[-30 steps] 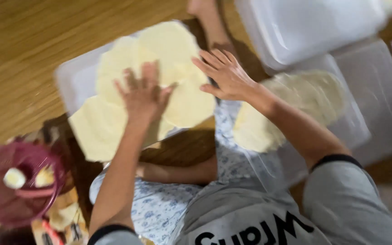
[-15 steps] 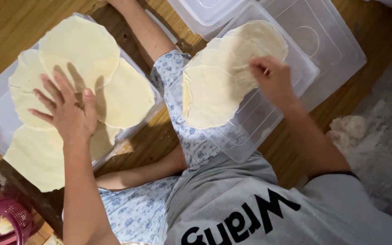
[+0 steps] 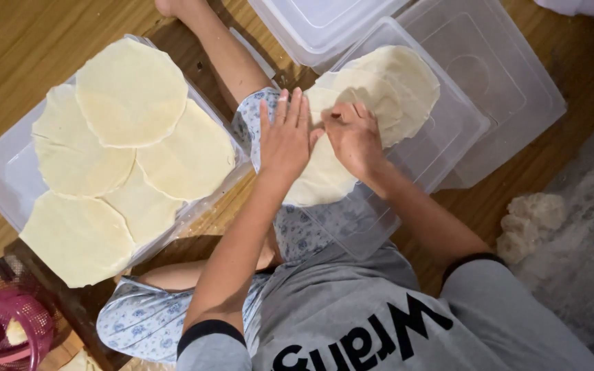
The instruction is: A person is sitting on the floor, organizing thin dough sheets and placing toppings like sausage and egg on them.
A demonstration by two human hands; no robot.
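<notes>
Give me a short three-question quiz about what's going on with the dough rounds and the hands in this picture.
1. True or false: both hands rest on the pile of dough rounds on the clear lid on the right.
2. Where do the other dough rounds lie?
A. in a pink basket
B. spread on a clear lid to the left
C. on the bare floor
3. What sits at the bottom left corner?

Key
1. True: left hand and right hand lie side by side on it.
2. B
3. A pink basket.
</notes>
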